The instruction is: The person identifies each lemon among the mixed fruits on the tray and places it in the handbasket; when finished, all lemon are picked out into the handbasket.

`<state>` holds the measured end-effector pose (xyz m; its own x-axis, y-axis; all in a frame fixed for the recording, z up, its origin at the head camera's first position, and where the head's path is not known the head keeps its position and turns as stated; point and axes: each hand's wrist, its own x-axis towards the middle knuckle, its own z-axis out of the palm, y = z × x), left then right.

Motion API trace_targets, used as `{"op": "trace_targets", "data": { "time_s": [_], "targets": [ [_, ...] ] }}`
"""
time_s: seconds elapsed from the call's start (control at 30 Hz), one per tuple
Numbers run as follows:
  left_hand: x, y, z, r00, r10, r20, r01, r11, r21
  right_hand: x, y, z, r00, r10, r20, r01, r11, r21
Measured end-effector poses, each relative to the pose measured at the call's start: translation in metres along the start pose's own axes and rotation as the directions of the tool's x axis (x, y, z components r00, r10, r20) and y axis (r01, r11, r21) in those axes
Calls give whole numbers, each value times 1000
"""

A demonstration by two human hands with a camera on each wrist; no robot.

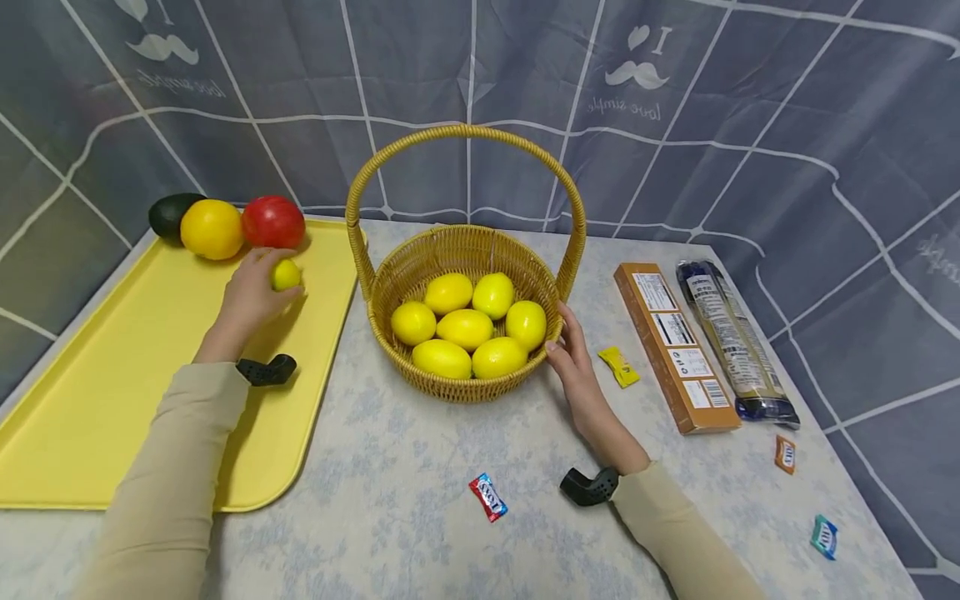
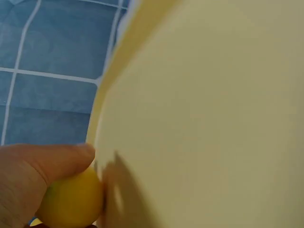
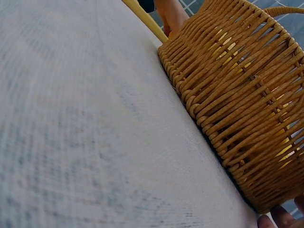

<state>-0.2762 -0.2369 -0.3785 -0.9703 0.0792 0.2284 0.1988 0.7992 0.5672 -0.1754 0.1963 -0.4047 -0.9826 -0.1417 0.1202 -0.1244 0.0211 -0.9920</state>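
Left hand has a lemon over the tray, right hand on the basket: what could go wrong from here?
The lemon in the left hand is round and might roll on the flat tray, perhaps into the orange or tomato. The right hand only touches the basket wall, so the basket could shift.

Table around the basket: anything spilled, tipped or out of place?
Nothing tipped or damaged. Basket stands upright with seven lemons inside. Only oddity: small wrapped candies lie scattered on the table, like the red one and the yellow one.
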Motion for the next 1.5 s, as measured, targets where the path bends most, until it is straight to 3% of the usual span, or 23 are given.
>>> {"op": "trace_targets", "data": {
  "time_s": [0.13,0.27,0.33,0.43,0.57,0.63,0.83,0.97,1.0,1.07,1.2,1.33,1.5],
  "targets": [
    [-11,7,-8,994,-80,73,88,988,-125,0,-2,0,1000,1,-16,-1,1000,-3],
    [-29,22,-18,976,-155,153,193,941,-277,2,-1,1,1000,1,-2,-1,1000,4],
    [-37,38,-24,975,-118,191,181,916,-358,1,0,1,1000,-2,0,2,1000,5],
    [-46,70,-31,971,17,237,103,869,-485,1,1,1,1000,-7,-5,7,1000,6],
    [-49,112,-31,943,182,278,30,786,-617,1,1,1,1000,-16,-1,16,1000,7],
    [-44,127,-24,938,215,272,7,773,-634,1,1,1,1000,-17,2,17,1000,11],
    [-25,149,10,948,213,237,-41,819,-572,0,1,2,1000,-2,3,2,1000,17],
    [-14,154,32,951,193,243,-8,799,-601,0,0,2,1000,-3,6,3,1000,15],
    [-11,154,36,954,182,240,-4,805,-594,0,0,1,1000,-4,7,4,1000,14],
    [-8,155,42,961,166,223,-18,837,-547,0,0,1,1000,-4,8,4,1000,13],
    [-5,154,51,971,185,153,-117,922,-370,1,0,2,1000,-6,11,6,1000,7],
    [-5,154,53,974,199,106,-161,943,-292,1,-1,2,1000,-7,10,7,1000,4],
    [-5,156,53,978,162,135,-132,969,-209,0,0,1,1000,-8,9,8,1000,13]
  ]
}}
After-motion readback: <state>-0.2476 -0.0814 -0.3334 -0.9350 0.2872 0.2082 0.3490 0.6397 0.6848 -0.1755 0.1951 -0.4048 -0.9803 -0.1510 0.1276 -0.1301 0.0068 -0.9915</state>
